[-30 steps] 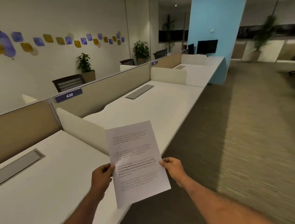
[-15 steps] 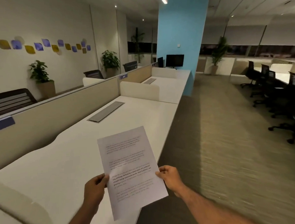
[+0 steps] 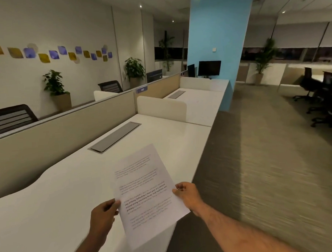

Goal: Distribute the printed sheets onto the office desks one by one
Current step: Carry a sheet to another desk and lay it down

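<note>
A printed sheet [image 3: 145, 191] with several paragraphs of text hangs in the air over the front edge of a white office desk [image 3: 69, 196]. My left hand [image 3: 103, 216] pinches the sheet's left edge. My right hand [image 3: 187, 196] pinches its right edge. The sheet tilts a little to the right and does not touch the desk. Whether more sheets lie under the top one cannot be told. A second white desk [image 3: 200, 105] lies farther along the row, behind a low cream divider [image 3: 161, 109].
A beige partition [image 3: 62, 134] runs along the desks' far side. A grey cable flap [image 3: 115, 136] sits in the near desk. Carpeted aisle [image 3: 258, 169] stretches to my right, with black chairs [image 3: 320, 100] beyond. A blue column [image 3: 218, 37] and monitors [image 3: 209, 68] stand at the row's end.
I have moved forward along the row, past one divider, to the following desk. Both hands keep hold of the sheet, which now tilts more to the right.
</note>
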Motion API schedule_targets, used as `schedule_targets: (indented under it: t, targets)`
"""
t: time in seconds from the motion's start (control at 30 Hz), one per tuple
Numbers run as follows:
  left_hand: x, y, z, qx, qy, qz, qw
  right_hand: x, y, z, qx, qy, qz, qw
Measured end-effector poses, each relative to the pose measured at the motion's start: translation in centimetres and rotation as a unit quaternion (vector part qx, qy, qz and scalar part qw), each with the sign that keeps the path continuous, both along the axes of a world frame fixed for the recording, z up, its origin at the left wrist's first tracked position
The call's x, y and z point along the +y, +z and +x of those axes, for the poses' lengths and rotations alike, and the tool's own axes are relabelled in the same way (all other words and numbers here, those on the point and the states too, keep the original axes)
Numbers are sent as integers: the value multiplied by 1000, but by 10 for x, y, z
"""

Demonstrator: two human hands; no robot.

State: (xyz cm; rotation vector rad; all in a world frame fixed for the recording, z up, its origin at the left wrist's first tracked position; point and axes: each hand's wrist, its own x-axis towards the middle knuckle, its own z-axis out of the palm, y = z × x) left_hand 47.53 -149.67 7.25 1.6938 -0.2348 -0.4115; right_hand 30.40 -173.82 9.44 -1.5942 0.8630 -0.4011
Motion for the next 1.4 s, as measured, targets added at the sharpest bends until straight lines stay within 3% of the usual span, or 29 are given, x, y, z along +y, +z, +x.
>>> schedule_targets:
  t: [0.33, 0.9, 1.0, 1.1, 1.23, 1.4]
  targets:
    - [-111, -6, 34, 36, 76, 3, 996, -150, -6, 87, 27, 73, -24, 997]
    - [-198, -68, 121, 78, 151, 30, 985, -249, -55, 259, 98, 173, -52, 979]
    - [-207, -76, 129, 74, 146, 98, 982, -261, -64, 279, 119, 190, -56, 973]
    - [-214, -82, 131, -6, 104, 230, 968, -271, -72, 294, 135, 215, -71, 965]
    - [-225, -95, 129, -126, -43, 470, 872, -285, -85, 306, 161, 246, -105, 950]
    - [-241, -108, 124, -105, -46, 523, 844, -306, -93, 312, 189, 326, -238, 895]
